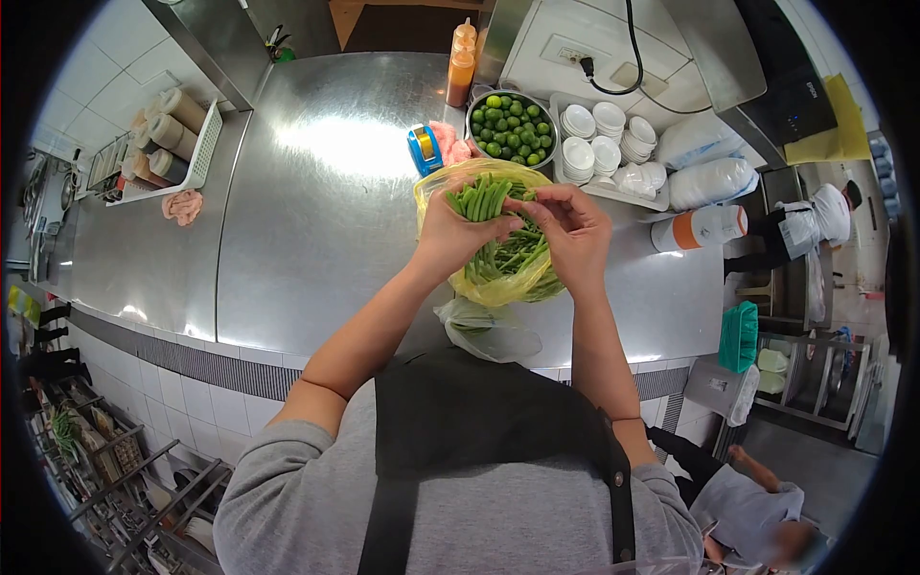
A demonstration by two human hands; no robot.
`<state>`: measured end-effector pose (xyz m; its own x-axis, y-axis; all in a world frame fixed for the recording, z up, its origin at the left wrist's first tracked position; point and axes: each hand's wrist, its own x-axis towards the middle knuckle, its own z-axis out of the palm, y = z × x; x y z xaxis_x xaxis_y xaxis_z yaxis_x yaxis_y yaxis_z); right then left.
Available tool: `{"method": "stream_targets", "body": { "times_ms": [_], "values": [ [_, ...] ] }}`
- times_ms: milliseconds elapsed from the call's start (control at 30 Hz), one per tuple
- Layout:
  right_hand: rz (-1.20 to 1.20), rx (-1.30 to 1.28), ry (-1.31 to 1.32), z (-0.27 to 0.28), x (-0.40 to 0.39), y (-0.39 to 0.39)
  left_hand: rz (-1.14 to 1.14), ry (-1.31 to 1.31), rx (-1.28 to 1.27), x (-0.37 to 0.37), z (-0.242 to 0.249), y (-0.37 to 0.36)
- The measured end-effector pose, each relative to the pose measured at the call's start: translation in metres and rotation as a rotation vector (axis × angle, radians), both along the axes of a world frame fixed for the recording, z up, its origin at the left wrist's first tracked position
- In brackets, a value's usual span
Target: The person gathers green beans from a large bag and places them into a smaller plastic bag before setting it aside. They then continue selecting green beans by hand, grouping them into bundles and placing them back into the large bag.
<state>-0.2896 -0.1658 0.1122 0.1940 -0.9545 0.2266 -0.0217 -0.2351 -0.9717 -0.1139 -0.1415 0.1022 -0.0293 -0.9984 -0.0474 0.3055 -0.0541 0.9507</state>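
Note:
A yellow plastic bag full of green beans lies open on the steel counter in front of me. My left hand is wrapped round a bunch of green beans, their ends pointing up past my fingers. Beside it, over the bag, my right hand is closed in a pinch at the tips near the bunch. What sits between those right fingertips is too small to make out. A whitish plastic bag lies at the counter's front edge, just below the yellow one.
Behind the bag stand a bowl of limes, orange sauce bottles, a blue tape dispenser and a tray of white cups. A white basket of bottles is at left. Two people are at right.

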Motion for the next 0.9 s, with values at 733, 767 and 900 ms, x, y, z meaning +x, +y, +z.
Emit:
{"method": "stream_targets", "body": {
  "times_ms": [733, 767, 900],
  "values": [
    [-0.044, -0.34, 0.401, 0.021, 0.024, 0.004, 0.212, -0.284, -0.253, 0.006, -0.013, -0.002],
    [-0.051, -0.307, 0.346, 0.02, 0.024, 0.003, 0.213, -0.284, -0.253, 0.006, -0.012, -0.003],
    [0.006, -0.044, -0.056, 0.015, 0.021, -0.003, 0.125, -0.182, -0.122, 0.009, -0.009, -0.002]
  ]
}}
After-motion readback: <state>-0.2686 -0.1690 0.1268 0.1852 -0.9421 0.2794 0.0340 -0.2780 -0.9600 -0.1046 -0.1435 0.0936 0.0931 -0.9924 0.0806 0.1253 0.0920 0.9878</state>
